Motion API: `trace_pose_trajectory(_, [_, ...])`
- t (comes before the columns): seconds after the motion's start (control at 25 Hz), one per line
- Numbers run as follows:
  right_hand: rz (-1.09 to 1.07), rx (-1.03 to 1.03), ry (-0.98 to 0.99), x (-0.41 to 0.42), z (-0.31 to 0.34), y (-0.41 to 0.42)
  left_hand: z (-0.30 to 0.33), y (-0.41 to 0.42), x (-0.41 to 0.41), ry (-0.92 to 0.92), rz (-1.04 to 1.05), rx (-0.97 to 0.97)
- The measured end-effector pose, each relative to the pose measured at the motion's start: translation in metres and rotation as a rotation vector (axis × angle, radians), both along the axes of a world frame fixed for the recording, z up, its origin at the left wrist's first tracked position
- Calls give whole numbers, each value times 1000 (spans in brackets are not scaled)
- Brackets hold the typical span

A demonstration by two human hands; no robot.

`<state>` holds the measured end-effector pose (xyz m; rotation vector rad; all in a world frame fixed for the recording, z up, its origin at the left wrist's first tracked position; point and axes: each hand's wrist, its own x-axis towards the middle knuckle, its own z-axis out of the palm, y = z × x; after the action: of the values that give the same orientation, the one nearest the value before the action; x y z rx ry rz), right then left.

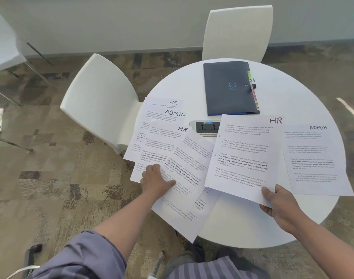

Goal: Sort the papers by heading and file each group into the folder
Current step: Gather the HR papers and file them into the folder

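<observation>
Round table: right hand pinches HR sheet.

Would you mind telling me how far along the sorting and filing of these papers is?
Early days. Done: one ADMIN-headed sheet lies apart at the right of the round white table. In hand: the right hand pinches an HR-headed sheet, while the left hand presses on the fanned pile of mixed printed sheets. Left: that pile is unsorted, and the closed dark blue folder appears untouched.
</observation>
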<state>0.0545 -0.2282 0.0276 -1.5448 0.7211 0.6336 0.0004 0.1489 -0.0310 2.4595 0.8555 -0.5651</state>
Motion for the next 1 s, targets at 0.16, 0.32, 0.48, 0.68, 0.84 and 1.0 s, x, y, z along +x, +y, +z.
trace_pose_trajectory(0.16, [-36,-17,1,-2,-1,-10,6,-17,44,-58,-110,-24])
trace_pose_trajectory(0.32, [-60,-66,-6,-7,-2,-24,14,-37,98,-34,-525,78])
trace_pose_trajectory(0.48, [-31,-118,-25,-11,-1,-29,18,-60,150,-35,-970,232])
trace_pose_trajectory(0.68, [-10,-134,-21,-13,0,-29,11,-73,191,25,-1248,387])
trace_pose_trajectory(0.84, [-32,-137,-10,-17,1,-31,4,-75,200,23,-1314,440])
trace_pose_trajectory(1.0, [-37,-139,9,-23,3,-34,-1,-74,206,32,-1319,422])
